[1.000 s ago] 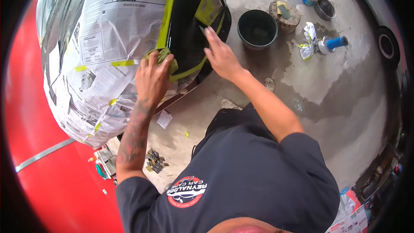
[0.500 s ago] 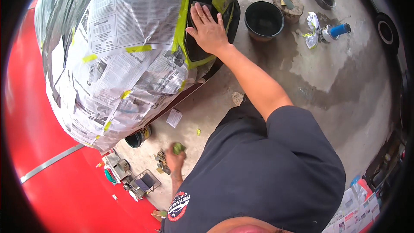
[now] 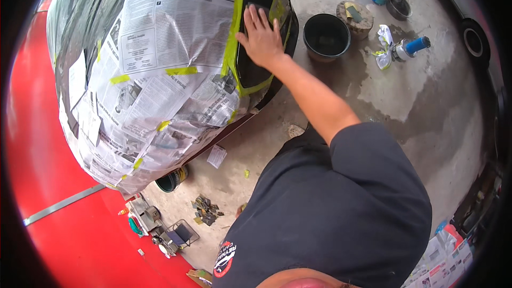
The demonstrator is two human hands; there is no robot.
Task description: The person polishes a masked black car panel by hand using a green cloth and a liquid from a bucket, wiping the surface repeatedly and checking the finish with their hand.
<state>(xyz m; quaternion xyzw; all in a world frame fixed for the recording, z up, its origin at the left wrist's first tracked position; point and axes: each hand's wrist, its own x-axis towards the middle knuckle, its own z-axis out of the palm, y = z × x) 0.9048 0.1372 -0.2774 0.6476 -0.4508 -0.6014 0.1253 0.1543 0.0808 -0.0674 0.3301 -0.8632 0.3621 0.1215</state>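
My right hand [image 3: 262, 42] lies on a black glossy panel [image 3: 253, 72] edged with yellow-green masking tape [image 3: 231, 48]. Its fingers are straight and press on a flat dark grey piece [image 3: 265, 9] that looks like sandpaper; most of it is hidden under them. My left hand [image 3: 238, 212] hangs low at my left side, almost wholly behind my dark shirt. Only a sliver of skin and the edge of a green wad [image 3: 243, 207] show there. Newspaper sheets [image 3: 160, 37], held with tape strips, cover the vehicle left of the panel.
A black bucket [image 3: 326, 37] stands on the concrete right of the panel. Beyond it are a stump-like block [image 3: 358, 17], paint tins and a blue-topped can [image 3: 417, 45] beside a cloth. Below the newspaper are a dark bucket [image 3: 169, 180] and a pile of small scraps [image 3: 205, 210].
My left hand with the green wad has swung right, from beside the scrap pile to behind my shirt. The right hand has shifted only slightly on the panel. The view has tilted a little.
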